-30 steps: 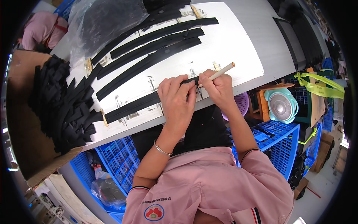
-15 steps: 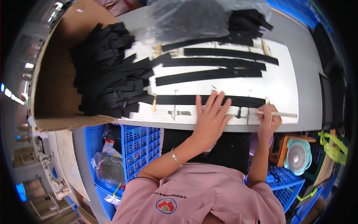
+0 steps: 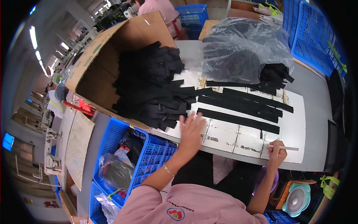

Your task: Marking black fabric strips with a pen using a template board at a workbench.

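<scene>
My left hand (image 3: 191, 131), slightly blurred, has its fingers spread and holds nothing. It is over the left part of a white marked board (image 3: 296, 130), beside a heap of black flat strips (image 3: 149, 82) that spills out of a cardboard box (image 3: 93, 80). Several long black strips (image 3: 238, 120) lie lengthwise across the board, the nearest just beyond my hands. My right hand (image 3: 276, 152) is closed around a slim pale pen (image 3: 289, 148) at the board's near right; its tip is too small to make out.
Clear plastic bags with dark contents (image 3: 242, 48) lie behind the board. Blue crates (image 3: 313, 33) stand at the far right. Under the table's near edge are another blue crate (image 3: 115, 142) on the left and a turquoise fan (image 3: 298, 199) on the right. Another person (image 3: 158, 9) is beyond the box.
My left hand has lifted off the nearest strip and moved left toward the heap. My right hand keeps the pen. The strips now look closer together, and the whole view has shifted.
</scene>
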